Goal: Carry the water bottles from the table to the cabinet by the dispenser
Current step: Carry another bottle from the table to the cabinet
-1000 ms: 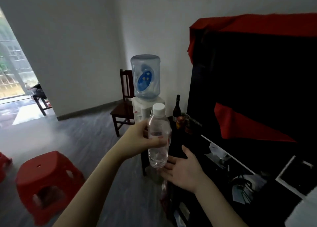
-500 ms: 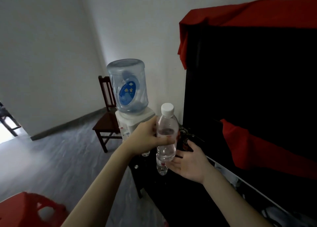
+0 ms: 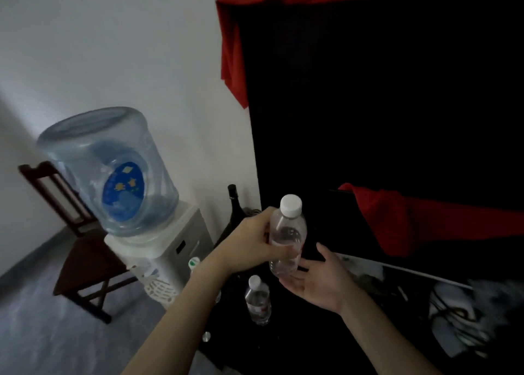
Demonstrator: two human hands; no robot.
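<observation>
Right now, in the head view, the left hand (image 3: 249, 244) grips a clear water bottle (image 3: 287, 237) upright around its middle, white cap up, while the right hand (image 3: 317, 281) lies open, palm up, fingers spread under the bottle's base at its 5 o'clock. At the held bottle's 6 o'clock a second bottle (image 3: 257, 301) stands on the dark cabinet (image 3: 297, 335), with the water dispenser (image 3: 158, 255) and its blue jug (image 3: 113, 173) off at 9 to 10 o'clock, and a wooden chair (image 3: 76, 241) beyond that.

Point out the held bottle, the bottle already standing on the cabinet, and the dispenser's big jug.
held bottle (image 3: 287, 232): head view, clear body.
standing bottle (image 3: 257, 303): head view, label area.
dispenser jug (image 3: 113, 170): head view, side wall.
</observation>
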